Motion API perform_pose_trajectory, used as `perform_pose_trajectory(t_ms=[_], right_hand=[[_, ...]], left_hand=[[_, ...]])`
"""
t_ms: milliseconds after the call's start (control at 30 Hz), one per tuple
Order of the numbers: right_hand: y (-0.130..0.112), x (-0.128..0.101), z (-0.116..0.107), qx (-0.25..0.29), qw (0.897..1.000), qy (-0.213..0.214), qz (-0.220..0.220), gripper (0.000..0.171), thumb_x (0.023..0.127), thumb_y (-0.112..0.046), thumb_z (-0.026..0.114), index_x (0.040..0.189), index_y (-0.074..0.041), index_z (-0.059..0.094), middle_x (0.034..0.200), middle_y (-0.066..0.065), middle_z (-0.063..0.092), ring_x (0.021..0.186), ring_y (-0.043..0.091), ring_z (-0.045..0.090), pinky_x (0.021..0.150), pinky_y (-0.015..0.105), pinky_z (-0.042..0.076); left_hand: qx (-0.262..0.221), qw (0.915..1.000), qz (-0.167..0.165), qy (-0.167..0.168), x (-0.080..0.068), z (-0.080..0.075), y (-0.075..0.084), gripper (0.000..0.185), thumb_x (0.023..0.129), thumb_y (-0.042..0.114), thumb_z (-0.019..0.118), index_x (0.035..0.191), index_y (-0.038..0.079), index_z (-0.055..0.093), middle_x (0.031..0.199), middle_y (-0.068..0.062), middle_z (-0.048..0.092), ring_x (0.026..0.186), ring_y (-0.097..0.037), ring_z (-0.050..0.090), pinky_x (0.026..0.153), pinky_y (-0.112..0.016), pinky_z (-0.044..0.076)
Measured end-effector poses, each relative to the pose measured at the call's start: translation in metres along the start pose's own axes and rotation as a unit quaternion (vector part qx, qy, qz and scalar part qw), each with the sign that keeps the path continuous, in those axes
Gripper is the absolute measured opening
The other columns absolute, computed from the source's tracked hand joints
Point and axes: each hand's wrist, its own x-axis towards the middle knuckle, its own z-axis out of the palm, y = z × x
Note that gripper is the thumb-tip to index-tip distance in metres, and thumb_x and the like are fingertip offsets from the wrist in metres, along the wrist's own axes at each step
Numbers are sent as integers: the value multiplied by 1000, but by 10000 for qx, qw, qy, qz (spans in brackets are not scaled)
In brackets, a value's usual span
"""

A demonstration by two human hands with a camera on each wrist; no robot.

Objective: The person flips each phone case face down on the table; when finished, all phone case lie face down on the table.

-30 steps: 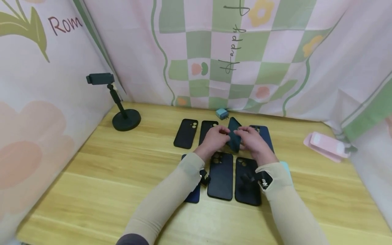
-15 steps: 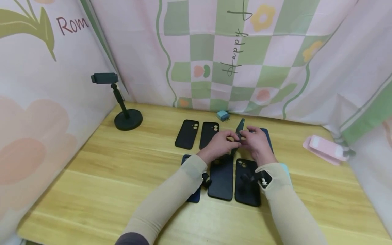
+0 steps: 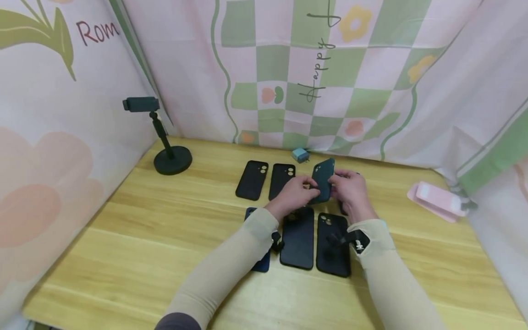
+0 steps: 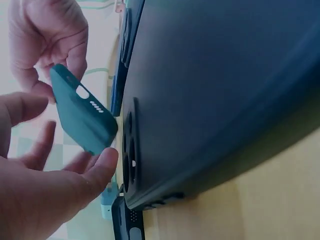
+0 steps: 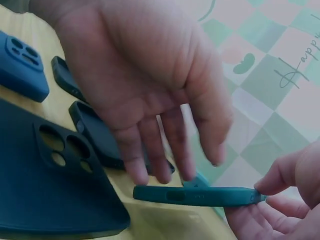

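Note:
A dark teal phone case is held up on edge above the far part of the table. My right hand pinches it by one end between thumb and fingers. My left hand is on its other side, fingers loosely extended and spread, fingertips close to its edge in the right wrist view. In the left wrist view the case shows its cut-out edge, with my left thumb by its lower corner. Below my hands lie a large black phone case and another black phone case.
Two black phone cases lie behind on the left, one partly covered by my left hand. A blue phone case lies near my left forearm. At the back are a blue charger plug, a black stand and a pink object.
The teal phone case has turned in my hands, from edge-on half a second ago to its back facing me. My right hand has shifted slightly right with it.

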Motion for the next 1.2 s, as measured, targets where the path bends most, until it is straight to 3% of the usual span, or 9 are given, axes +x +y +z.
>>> perform_pose_trajectory(t_ms=[133, 367, 500, 633, 833, 900, 1000, 1067, 1200], right_hand=[[-2, 0, -2, 215, 9997, 79, -2, 46, 90, -2, 55, 135, 4, 49, 103, 8, 53, 66, 11, 59, 59, 25, 54], [2, 2, -8, 227, 9996, 69, 162, 40, 94, -4, 55, 134, 3, 52, 100, 8, 57, 72, 11, 61, 63, 24, 54], [7, 2, -13, -393, 9988, -220, 179, 44, 98, -9, 52, 141, 2, 48, 115, 14, 57, 78, 8, 60, 67, 23, 54], [11, 2, -17, -1184, 9905, -695, 75, 49, 100, -14, 51, 145, 4, 42, 128, 21, 52, 79, 6, 60, 69, 23, 53], [11, -2, -17, -1688, 9798, -1074, 3, 54, 98, -13, 53, 144, 10, 38, 99, 13, 60, 70, 9, 56, 64, 26, 50], [9, -3, -17, -1846, 9767, -1091, -23, 55, 98, -16, 53, 144, 9, 38, 103, 14, 61, 72, 11, 57, 65, 27, 49], [7, -4, -18, -2058, 9727, -1073, -35, 55, 100, -21, 52, 146, 7, 39, 126, 20, 57, 88, 17, 60, 74, 30, 50], [6, -5, -18, -2119, 9715, -1059, -19, 56, 100, -24, 51, 146, 5, 38, 140, 21, 49, 103, 24, 60, 82, 33, 50], [6, -6, -21, -1972, 9740, -1114, 69, 58, 102, -26, 46, 149, 4, 33, 147, 24, 41, 122, 33, 52, 95, 40, 47]], left_hand=[[-188, 9990, -328, 230, 1, -2, 0, 17, 93, 24, 67, 108, 15, 66, 107, 0, 62, 87, -13, 58, 72, -31, 49], [-1026, 9921, -680, 228, 5, -3, 1, 15, 95, 20, 65, 107, 12, 66, 100, 0, 61, 84, -18, 61, 72, -35, 52], [-1258, 9888, -773, 197, 6, -5, -1, 14, 96, 18, 63, 107, 10, 65, 103, 0, 61, 86, -16, 61, 75, -35, 53], [-1145, 9895, -883, 75, 7, -6, -2, 16, 97, 21, 62, 109, 11, 65, 105, 1, 61, 88, -15, 60, 76, -35, 52], [-1148, 9877, -1053, -161, 6, -7, -3, 29, 99, 26, 59, 123, 9, 62, 117, 2, 59, 99, -15, 58, 83, -36, 50], [-1201, 9865, -1090, -210, 5, -7, -3, 36, 100, 27, 58, 129, 7, 59, 125, 0, 57, 104, -15, 57, 85, -36, 50], [-1305, 9848, -1107, -303, 5, -7, -1, 41, 100, 27, 57, 135, 5, 55, 130, -2, 55, 110, -18, 56, 86, -37, 50], [-1340, 9841, -1106, -362, 5, -6, 0, 40, 100, 28, 57, 134, 7, 55, 129, -1, 55, 113, -19, 56, 87, -37, 50], [-1192, 9862, -1048, -475, 4, -7, 2, 32, 99, 33, 59, 124, 13, 58, 121, 3, 57, 115, -19, 55, 89, -38, 48]])
